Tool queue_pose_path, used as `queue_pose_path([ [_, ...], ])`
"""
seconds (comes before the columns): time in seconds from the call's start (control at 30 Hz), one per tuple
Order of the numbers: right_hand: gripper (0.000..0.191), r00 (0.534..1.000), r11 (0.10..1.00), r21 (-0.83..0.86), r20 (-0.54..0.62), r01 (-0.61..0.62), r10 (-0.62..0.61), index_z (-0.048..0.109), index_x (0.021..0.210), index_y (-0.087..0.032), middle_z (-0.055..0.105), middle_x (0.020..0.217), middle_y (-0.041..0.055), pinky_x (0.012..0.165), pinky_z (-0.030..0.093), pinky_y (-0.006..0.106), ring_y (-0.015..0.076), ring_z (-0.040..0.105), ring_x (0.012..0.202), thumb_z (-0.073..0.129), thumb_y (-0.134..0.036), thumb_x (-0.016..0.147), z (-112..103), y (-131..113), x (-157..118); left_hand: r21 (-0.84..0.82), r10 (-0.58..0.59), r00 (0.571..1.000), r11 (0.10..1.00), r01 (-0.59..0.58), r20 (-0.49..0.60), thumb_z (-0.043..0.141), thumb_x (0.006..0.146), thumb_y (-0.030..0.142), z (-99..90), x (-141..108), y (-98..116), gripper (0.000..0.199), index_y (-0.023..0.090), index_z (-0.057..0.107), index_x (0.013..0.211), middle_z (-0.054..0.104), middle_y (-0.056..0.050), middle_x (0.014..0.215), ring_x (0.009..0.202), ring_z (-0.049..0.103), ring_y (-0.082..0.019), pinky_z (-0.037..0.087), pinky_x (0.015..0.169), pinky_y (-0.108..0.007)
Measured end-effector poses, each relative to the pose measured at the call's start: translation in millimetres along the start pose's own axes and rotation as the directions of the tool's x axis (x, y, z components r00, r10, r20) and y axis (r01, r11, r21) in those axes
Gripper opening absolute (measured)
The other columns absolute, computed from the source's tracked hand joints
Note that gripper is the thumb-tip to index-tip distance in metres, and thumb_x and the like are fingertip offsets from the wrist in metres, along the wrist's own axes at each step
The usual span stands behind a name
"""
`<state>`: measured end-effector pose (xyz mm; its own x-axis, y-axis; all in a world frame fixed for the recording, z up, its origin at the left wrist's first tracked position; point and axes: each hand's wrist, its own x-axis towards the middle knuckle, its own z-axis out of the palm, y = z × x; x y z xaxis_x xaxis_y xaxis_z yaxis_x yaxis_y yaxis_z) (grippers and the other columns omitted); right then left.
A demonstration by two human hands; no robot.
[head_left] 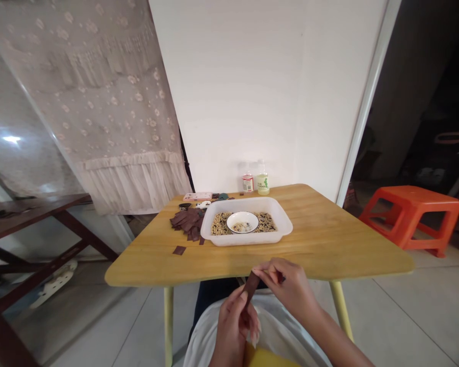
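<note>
A narrow dark brown piece [251,286], like folded cloth or a small flat pouch, is held over my lap just in front of the table edge. My left hand [234,316] grips its lower part between thumb and fingers. At its upper end, the fingertips of my right hand [287,281] pinch it. Beyond my hands stands a white plastic tub [248,238] with mixed pale and dark grains [266,223] in it. A white dark-rimmed bowl [242,231] sits on the grains, with some grains inside.
Left of the tub lies a pile of brown pieces [187,220], with a single brown piece [179,250] nearer me. Two bottles [247,182] stand at the back of the wooden table [329,239]. A pinkish phone-like object [198,195] lies back left. An orange stool [413,204] stands right.
</note>
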<state>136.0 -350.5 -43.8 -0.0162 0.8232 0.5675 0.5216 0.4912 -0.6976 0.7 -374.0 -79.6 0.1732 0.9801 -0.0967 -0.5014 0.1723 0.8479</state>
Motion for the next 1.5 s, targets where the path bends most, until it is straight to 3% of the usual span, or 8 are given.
queue_pose_path([
  [0.3, 0.035, 0.997, 0.991, 0.128, 0.062, 0.041, -0.050, 0.028, 0.053, -0.020, 0.059, 0.060, -0.0008, 0.058, 0.044, 0.019, 0.0142, 0.063, 0.076, 0.052, -0.025, 0.078, 3.8, -4.9, -4.2, 0.014, -0.019, 1.000, 1.000, 0.019, 0.021, 0.059, 0.065, 0.045, -3.0, 3.3, -1.1, 0.051, 0.008, 0.061, 0.100, 0.047, 0.004, 0.033, 0.024, 0.035, -0.006, 0.027, 0.028, -0.017],
  [0.5, 0.036, 0.999, 0.994, 0.098, 0.037, 0.037, -0.041, 0.028, 0.052, -0.021, 0.055, 0.054, -0.0014, 0.054, 0.043, 0.019, 0.0152, 0.064, 0.075, 0.052, -0.026, 0.078, 1.0, -1.2, -2.1, 0.012, -0.012, 1.000, 1.000, 0.011, 0.029, 0.058, 0.067, 0.043, -0.8, 1.7, -0.4, 0.048, 0.008, 0.060, 0.100, 0.046, 0.004, 0.033, 0.024, 0.034, -0.006, 0.026, 0.028, -0.017],
  [0.7, 0.034, 0.994, 0.991, 0.113, 0.076, 0.066, -0.075, 0.030, 0.053, -0.020, 0.062, 0.063, 0.0000, 0.059, 0.045, 0.020, 0.0143, 0.064, 0.076, 0.052, -0.023, 0.078, 2.5, -3.7, -2.7, 0.014, -0.010, 0.999, 1.000, 0.009, 0.030, 0.058, 0.067, 0.042, -0.3, 2.0, 1.4, 0.047, 0.008, 0.061, 0.099, 0.048, 0.004, 0.034, 0.024, 0.035, -0.006, 0.026, 0.028, -0.017],
  [0.97, 0.036, 0.998, 0.996, 0.069, 0.030, 0.052, -0.054, 0.029, 0.052, -0.020, 0.053, 0.053, -0.0009, 0.050, 0.042, 0.018, 0.0155, 0.064, 0.074, 0.052, -0.026, 0.079, -2.3, -0.4, 0.0, 0.000, -0.012, 1.000, 1.000, 0.012, 0.026, 0.061, 0.065, 0.044, -2.1, 3.5, -1.8, 0.050, 0.008, 0.061, 0.099, 0.049, 0.003, 0.034, 0.024, 0.035, -0.007, 0.027, 0.028, -0.017],
  [1.27, 0.034, 0.992, 0.990, 0.101, 0.070, 0.094, -0.102, 0.031, 0.053, -0.020, 0.061, 0.062, -0.0001, 0.058, 0.044, 0.020, 0.0142, 0.064, 0.075, 0.052, -0.023, 0.078, 2.9, -1.9, -3.1, -0.009, -0.030, 0.999, 1.000, 0.030, 0.022, 0.060, 0.065, 0.043, -2.7, 3.2, -1.5, 0.049, 0.009, 0.061, 0.100, 0.048, 0.003, 0.033, 0.024, 0.035, -0.007, 0.027, 0.028, -0.017],
  [1.5, 0.035, 0.997, 0.993, 0.107, 0.048, 0.052, -0.057, 0.029, 0.052, -0.021, 0.057, 0.056, -0.0005, 0.055, 0.044, 0.019, 0.0151, 0.064, 0.076, 0.052, -0.025, 0.078, -1.1, -0.8, -0.5, 0.002, -0.015, 1.000, 1.000, 0.015, 0.021, 0.060, 0.067, 0.042, -1.3, 1.5, -0.7, 0.048, 0.008, 0.061, 0.100, 0.048, 0.003, 0.034, 0.024, 0.035, -0.006, 0.026, 0.028, -0.016],
])
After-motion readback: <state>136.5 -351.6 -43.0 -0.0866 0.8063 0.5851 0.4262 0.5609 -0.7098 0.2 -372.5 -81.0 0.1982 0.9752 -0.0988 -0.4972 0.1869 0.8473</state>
